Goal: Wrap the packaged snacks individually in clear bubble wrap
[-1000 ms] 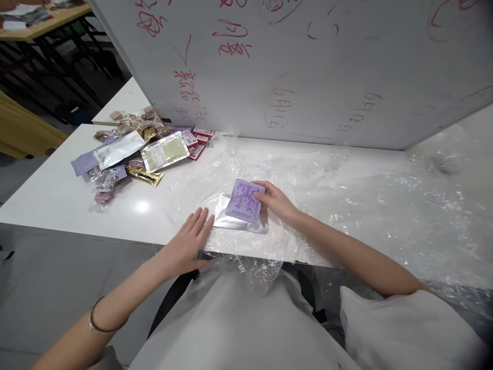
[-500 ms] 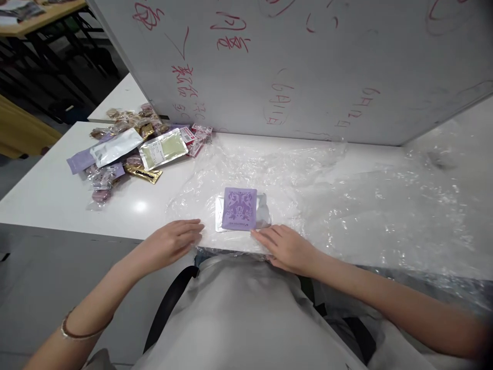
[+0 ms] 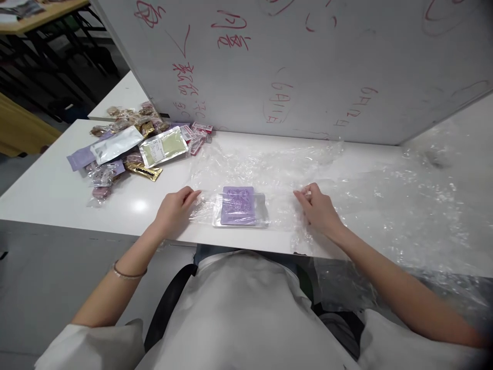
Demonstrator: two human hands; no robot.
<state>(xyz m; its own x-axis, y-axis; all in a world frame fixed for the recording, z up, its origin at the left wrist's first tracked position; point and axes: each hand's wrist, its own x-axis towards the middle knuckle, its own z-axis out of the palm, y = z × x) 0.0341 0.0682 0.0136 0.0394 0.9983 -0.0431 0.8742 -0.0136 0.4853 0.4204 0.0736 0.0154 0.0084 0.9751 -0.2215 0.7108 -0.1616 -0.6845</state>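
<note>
A purple patterned packet (image 3: 238,205) lies on top of a flat silver pouch (image 3: 261,208) near the table's front edge. Clear plastic film (image 3: 277,205) spreads under them, and a fold of it passes over their front. My left hand (image 3: 174,208) pinches the film to the left of the packets. To their right, my right hand (image 3: 319,208) is closed on another part of the film's edge. Between the two hands the film stretches across the purple packet, which shows through it.
Snack packets (image 3: 131,146) in purple, gold and silver wrappers are heaped at the table's left. A whiteboard (image 3: 319,77) with red writing stands along the back. More crumpled film covers the right side and hangs over the front edge of the white table (image 3: 50,180).
Both hands have taken hold of the film's near edge and lifted it away from me over the packets. My hands are farther apart, and the table edge in front of me is uncovered.
</note>
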